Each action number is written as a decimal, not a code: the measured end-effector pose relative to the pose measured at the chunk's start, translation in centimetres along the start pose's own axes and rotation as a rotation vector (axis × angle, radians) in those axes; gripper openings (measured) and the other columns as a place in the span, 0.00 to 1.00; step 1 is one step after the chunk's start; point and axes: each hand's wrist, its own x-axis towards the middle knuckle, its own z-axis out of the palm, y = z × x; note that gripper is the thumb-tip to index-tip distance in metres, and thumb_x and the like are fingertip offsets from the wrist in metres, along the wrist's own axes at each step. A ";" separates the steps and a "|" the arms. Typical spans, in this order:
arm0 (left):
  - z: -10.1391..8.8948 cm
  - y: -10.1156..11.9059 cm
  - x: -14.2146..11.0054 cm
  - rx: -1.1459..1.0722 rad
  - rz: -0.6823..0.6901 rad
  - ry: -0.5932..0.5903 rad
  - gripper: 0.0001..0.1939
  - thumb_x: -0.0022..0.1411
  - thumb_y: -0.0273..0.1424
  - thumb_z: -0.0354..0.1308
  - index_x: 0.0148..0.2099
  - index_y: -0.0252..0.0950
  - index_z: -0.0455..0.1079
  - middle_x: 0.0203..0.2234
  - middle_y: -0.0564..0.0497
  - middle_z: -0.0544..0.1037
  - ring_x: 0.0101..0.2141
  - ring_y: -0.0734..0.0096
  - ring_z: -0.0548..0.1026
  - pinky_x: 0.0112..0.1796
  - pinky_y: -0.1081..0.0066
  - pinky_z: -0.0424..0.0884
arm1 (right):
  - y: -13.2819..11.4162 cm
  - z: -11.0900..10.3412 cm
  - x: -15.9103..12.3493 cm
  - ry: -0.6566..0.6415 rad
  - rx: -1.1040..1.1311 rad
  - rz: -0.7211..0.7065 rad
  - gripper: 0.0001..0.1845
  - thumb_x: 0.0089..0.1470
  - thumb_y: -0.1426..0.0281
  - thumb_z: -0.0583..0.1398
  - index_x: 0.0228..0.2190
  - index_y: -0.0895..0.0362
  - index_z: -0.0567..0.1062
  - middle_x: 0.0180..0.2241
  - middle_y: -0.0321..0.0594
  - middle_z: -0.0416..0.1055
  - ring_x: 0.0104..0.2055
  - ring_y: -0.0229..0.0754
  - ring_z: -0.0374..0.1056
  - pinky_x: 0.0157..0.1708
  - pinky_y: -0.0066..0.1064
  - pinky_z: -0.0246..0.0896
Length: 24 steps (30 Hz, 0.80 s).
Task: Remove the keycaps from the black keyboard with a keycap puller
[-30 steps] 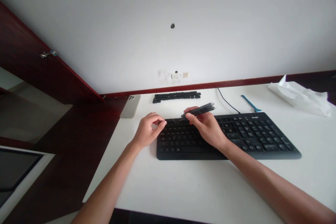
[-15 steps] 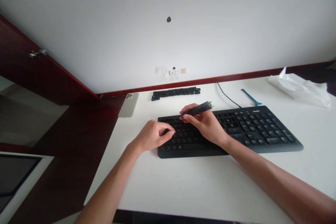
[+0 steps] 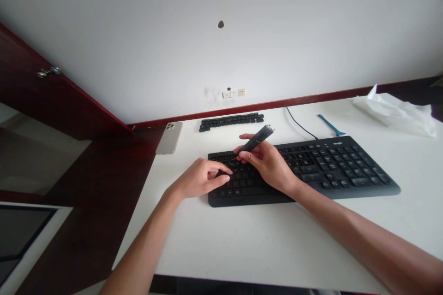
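So the black keyboard [image 3: 346, 166] is lying flat on the white table [image 3: 259, 239], right under both my hands. My right hand [image 3: 275, 166] has a black tool [image 3: 256, 137] clamped between thumb and fingers, thin wire end angled down at the keys. My left hand [image 3: 195, 179] is over the keyboard's left end, thumb and forefinger tips a little apart; can't tell if they're actually touching the keys. There's a pale logo [image 3: 338, 143] near the far right, way too small to read, same with the key markings. Half a second ago those left fingertips were pinched together, and the tool now stands up steeper. Room-wise, I've got a wide strip of tabletop between keyboard and front edge, plus a narrower one off its left end. Behind it: a block of loose keycaps [image 3: 231, 121], a cord [image 3: 300, 126] and a blue tool [image 3: 330, 124]. A phone [image 3: 169, 139] sits by the left edge, a white plastic bag [image 3: 398, 114] off right.
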 end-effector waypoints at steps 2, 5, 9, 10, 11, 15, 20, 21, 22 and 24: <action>-0.1 0.0 0.0 -0.016 0.000 -0.014 0.19 0.68 0.42 0.59 0.52 0.35 0.81 0.20 0.60 0.51 0.23 0.76 0.49 0.26 0.72 0.48 | 0.1 0.0 -0.1 -0.021 -0.001 -0.004 0.26 0.62 0.59 0.65 0.58 0.54 0.68 0.44 0.45 0.81 0.41 0.44 0.78 0.47 0.42 0.76; -0.2 -0.1 0.0 -0.036 0.002 -0.038 0.20 0.68 0.42 0.59 0.52 0.34 0.80 0.20 0.60 0.51 0.23 0.76 0.49 0.26 0.72 0.47 | 0.3 0.0 -0.1 -0.059 -0.009 -0.003 0.25 0.63 0.60 0.64 0.58 0.53 0.67 0.44 0.44 0.81 0.41 0.44 0.78 0.47 0.42 0.76; -0.3 -0.3 0.0 -0.057 -0.002 -0.080 0.21 0.69 0.42 0.59 0.54 0.33 0.78 0.19 0.61 0.51 0.23 0.76 0.49 0.26 0.71 0.46 | 0.6 -0.1 -0.1 -0.095 -0.037 -0.005 0.24 0.63 0.59 0.64 0.56 0.54 0.68 0.45 0.45 0.80 0.40 0.45 0.78 0.45 0.42 0.76; -0.4 -0.3 0.0 -0.061 -0.002 -0.091 0.21 0.69 0.42 0.59 0.55 0.32 0.78 0.19 0.61 0.51 0.22 0.76 0.49 0.26 0.71 0.46 | 0.8 -0.2 -0.1 -0.104 -0.044 -0.006 0.24 0.63 0.59 0.64 0.56 0.54 0.68 0.44 0.45 0.80 0.40 0.45 0.78 0.44 0.41 0.76; -0.4 -0.4 0.0 -0.063 -0.002 -0.099 0.22 0.69 0.42 0.59 0.55 0.32 0.77 0.19 0.61 0.51 0.22 0.77 0.49 0.25 0.71 0.46 | 0.9 -0.2 -0.1 -0.114 -0.050 -0.003 0.24 0.63 0.59 0.64 0.56 0.54 0.68 0.44 0.45 0.80 0.40 0.44 0.78 0.44 0.41 0.76; -0.5 -0.4 0.0 -0.076 0.003 -0.116 0.21 0.69 0.42 0.58 0.56 0.33 0.77 0.19 0.61 0.51 0.22 0.77 0.49 0.25 0.72 0.45 | 1.0 -0.4 0.0 -0.143 -0.076 0.006 0.23 0.63 0.58 0.64 0.54 0.54 0.69 0.44 0.44 0.81 0.40 0.44 0.78 0.43 0.40 0.76; -0.8 -0.3 0.0 -0.085 0.003 -0.137 0.21 0.69 0.42 0.59 0.57 0.34 0.77 0.19 0.62 0.50 0.22 0.77 0.49 0.26 0.72 0.46 | 0.6 -0.3 0.0 -0.137 -0.157 0.003 0.22 0.64 0.55 0.63 0.52 0.54 0.71 0.42 0.44 0.81 0.40 0.46 0.79 0.40 0.39 0.76; -0.8 -0.3 0.0 -0.087 0.005 -0.143 0.22 0.69 0.42 0.59 0.57 0.34 0.77 0.19 0.62 0.50 0.22 0.77 0.49 0.26 0.72 0.46 | 0.5 -0.3 -0.1 -0.135 -0.168 -0.002 0.21 0.64 0.55 0.63 0.52 0.54 0.71 0.42 0.44 0.81 0.40 0.46 0.79 0.40 0.39 0.76; -0.9 -0.4 -0.1 -0.088 0.008 -0.148 0.22 0.69 0.42 0.59 0.57 0.34 0.77 0.19 0.62 0.50 0.22 0.77 0.48 0.26 0.72 0.46 | 0.5 -0.2 -0.1 -0.135 -0.175 -0.007 0.21 0.64 0.55 0.63 0.51 0.54 0.71 0.42 0.44 0.81 0.40 0.47 0.79 0.40 0.39 0.77; -0.9 -0.4 -0.1 -0.091 0.011 -0.153 0.23 0.68 0.42 0.59 0.58 0.33 0.76 0.19 0.62 0.49 0.22 0.77 0.48 0.26 0.72 0.46 | 0.3 -0.2 -0.2 -0.135 -0.177 -0.012 0.20 0.64 0.54 0.63 0.49 0.54 0.71 0.42 0.44 0.81 0.39 0.47 0.79 0.39 0.39 0.77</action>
